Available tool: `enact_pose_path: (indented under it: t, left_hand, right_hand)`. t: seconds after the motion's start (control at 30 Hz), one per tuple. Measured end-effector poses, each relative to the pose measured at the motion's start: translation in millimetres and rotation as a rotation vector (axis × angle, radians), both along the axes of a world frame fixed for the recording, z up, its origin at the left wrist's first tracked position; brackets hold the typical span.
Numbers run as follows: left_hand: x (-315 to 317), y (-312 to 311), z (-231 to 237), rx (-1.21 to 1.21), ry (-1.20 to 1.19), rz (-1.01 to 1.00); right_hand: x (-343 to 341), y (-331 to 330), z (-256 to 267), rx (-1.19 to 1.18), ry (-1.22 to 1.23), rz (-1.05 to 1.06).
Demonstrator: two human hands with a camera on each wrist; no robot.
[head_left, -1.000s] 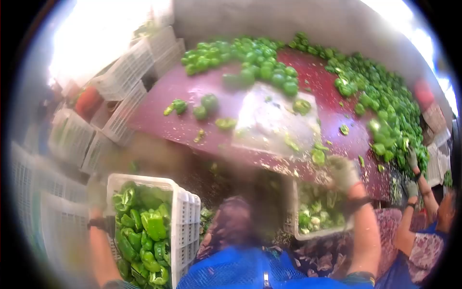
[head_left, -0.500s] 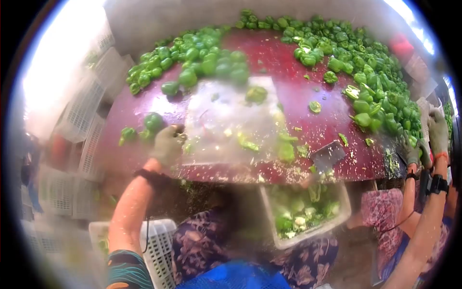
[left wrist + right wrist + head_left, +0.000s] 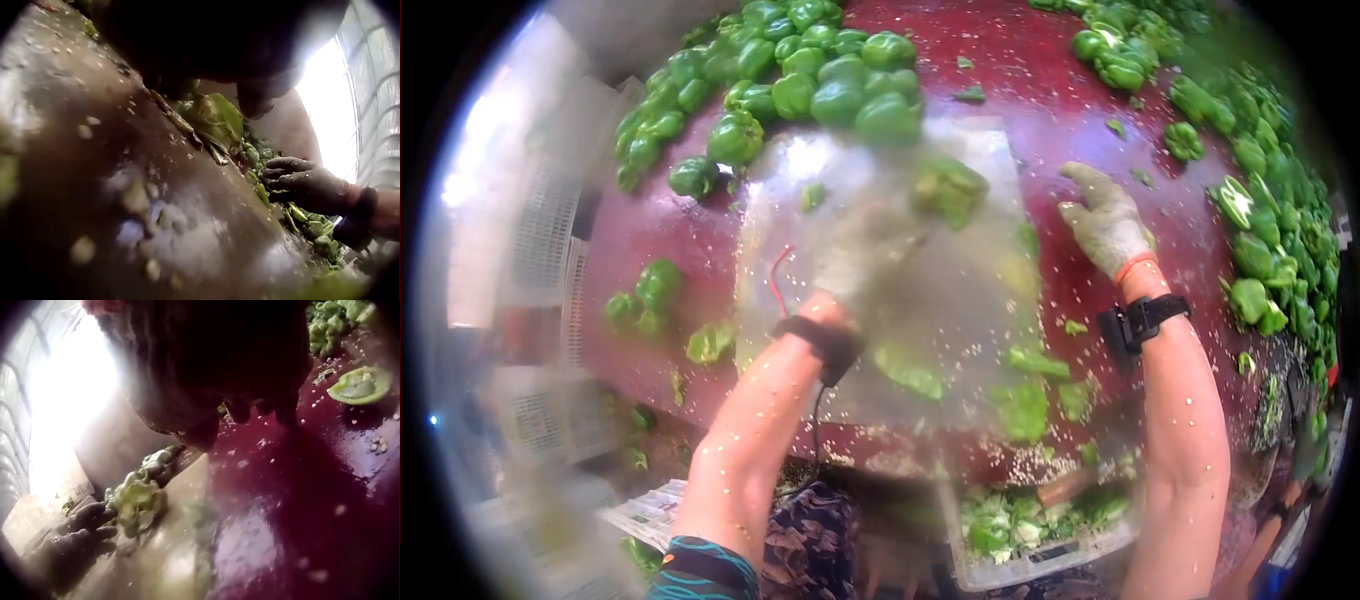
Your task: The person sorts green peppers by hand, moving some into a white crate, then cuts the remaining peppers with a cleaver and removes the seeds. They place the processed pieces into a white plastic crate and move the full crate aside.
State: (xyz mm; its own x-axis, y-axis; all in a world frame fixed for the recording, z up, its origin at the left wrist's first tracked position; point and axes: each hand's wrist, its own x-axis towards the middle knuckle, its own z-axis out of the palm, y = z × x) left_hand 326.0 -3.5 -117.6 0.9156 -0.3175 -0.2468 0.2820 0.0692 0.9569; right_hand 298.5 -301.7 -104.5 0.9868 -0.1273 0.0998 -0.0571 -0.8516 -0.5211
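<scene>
My gloved left hand (image 3: 855, 250), blurred in the head view, is over the pale board (image 3: 990, 150); its fingers extend with nothing visible in them in the right wrist view (image 3: 72, 544). Right of the board, my gloved right hand (image 3: 1108, 222) is just above the red table (image 3: 1060, 130), fingers apart and slightly bent, holding nothing visible. A green pepper (image 3: 950, 190) lies on the board between the hands. Cut pepper pieces (image 3: 1020, 408) lie nearer the front edge. The left wrist view shows the right hand (image 3: 309, 187) with fingers extended.
Whole peppers (image 3: 800, 85) are heaped at the back left, and a long pile of peppers (image 3: 1260, 250) lines the right side. A crate (image 3: 1040, 570) of scraps stands below the front edge, with a wooden handle (image 3: 1065, 487) above it. Crates (image 3: 535, 410) stand left.
My left hand has gone from the left crate to the table's left part, then onto the board. My right hand has come back left from the right-hand pile. The head view is closer to the table.
</scene>
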Motion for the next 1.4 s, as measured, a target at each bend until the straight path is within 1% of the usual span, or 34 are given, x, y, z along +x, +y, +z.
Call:
enact_pose_path:
  t: [0.1, 0.13, 0.17, 0.2, 0.23, 0.27, 0.33, 0.37, 0.43, 0.5, 0.57, 0.6, 0.63, 0.67, 0.7, 0.73, 0.77, 0.87, 0.93, 0.97, 1.03, 1.1, 1.17, 1.23, 1.27, 1.37, 1.4]
  left_hand:
    - [24, -22, 18, 0.682, -0.577, -0.189]
    - [28, -30, 1, 0.629, -0.619, -0.167]
    - [31, -37, -25, 0.573, -0.663, -0.146]
    - [34, -43, -27, 0.517, -0.705, -0.124]
    - [33, -46, -28, 0.493, -0.571, -0.276]
    - [26, -52, -5, 0.463, -0.438, -0.424]
    - [3, -52, 7, 0.397, -0.397, -0.572]
    - [-11, -50, 1, 0.366, -0.493, -0.576]
    - [-31, -56, -6, 0.517, -0.712, -0.761]
    - [-63, -58, -16, 0.430, -0.747, -0.701]
    - [-87, -60, -17, 0.405, -0.728, -0.824]
    - [-100, -60, -14, 0.312, -0.701, -0.848]
    - [-112, -59, -9, 0.219, -0.672, -0.870]
    - [-113, -58, -4, 0.128, -0.639, -0.890]
    - [-100, -55, 3, 0.117, -0.615, -0.929]
    - [-84, -47, 12, 0.106, -0.588, -0.966]
    - [-59, -34, 19, 0.097, -0.567, -1.002]
    - [65, -2, 28, 0.327, -0.465, -0.528]
    - [182, -11, 56, 0.729, -0.800, -0.259]
    - [236, -14, 51, 0.786, -1.057, -0.144]
    - [307, -24, 60, 1.034, -0.975, -0.288]
    - [345, -37, 68, 1.203, -0.715, -0.527]
    - [351, -54, 80, 1.441, -0.824, -0.741]
    - [368, -68, 79, 1.370, -0.417, -0.737]
    - [365, -68, 86, 1.240, -0.217, -0.699]
    - [340, -59, 89, 1.081, -0.021, -0.635]
    - [329, -47, 70, 0.920, 0.024, -0.599]
  right_hand:
    - [23, -8, -14, 0.058, 0.071, -0.129]
    - [29, -11, -21, 0.042, 0.090, -0.128]
    - [35, -14, -28, 0.026, 0.109, -0.126]
    - [38, -13, -30, -0.048, 0.092, -0.103]
    - [40, -14, -31, -0.123, 0.076, -0.081]
    - [43, -16, -39, -0.152, 0.033, -0.083]
    - [56, -18, -40, -0.140, 0.065, -0.096]
    - [64, -18, -38, -0.131, 0.075, -0.104]
    - [82, -15, -34, -0.129, 0.113, -0.129]
    - [102, -15, -35, -0.166, 0.125, -0.139]
    - [122, -14, -44, -0.237, 0.107, -0.138]
    - [129, -8, -49, -0.368, 0.108, -0.177]
    - [135, 3, -49, -0.426, 0.126, -0.215]
    - [140, 15, -45, -0.482, 0.144, -0.250]
    - [146, 26, -41, -0.535, 0.162, -0.285]
    - [151, 34, -38, -0.572, 0.264, -0.306]
    - [152, 34, -44, -0.587, 0.250, -0.292]
    - [151, 28, -52, -0.634, 0.199, -0.270]
    - [151, 29, -45, -0.612, 0.222, -0.265]
    - [153, 29, -39, -0.596, 0.242, -0.264]
    - [153, 30, -34, -0.564, 0.305, -0.259]
    - [152, 28, -40, -0.561, 0.290, -0.260]
    - [152, 27, -41, -0.560, 0.274, -0.253]
    - [152, 26, -42, -0.544, 0.263, -0.245]
    - [151, 26, -42, -0.538, 0.255, -0.241]
    - [153, 26, -43, -0.539, 0.237, -0.241]
    - [152, 27, -43, -0.540, 0.234, -0.243]
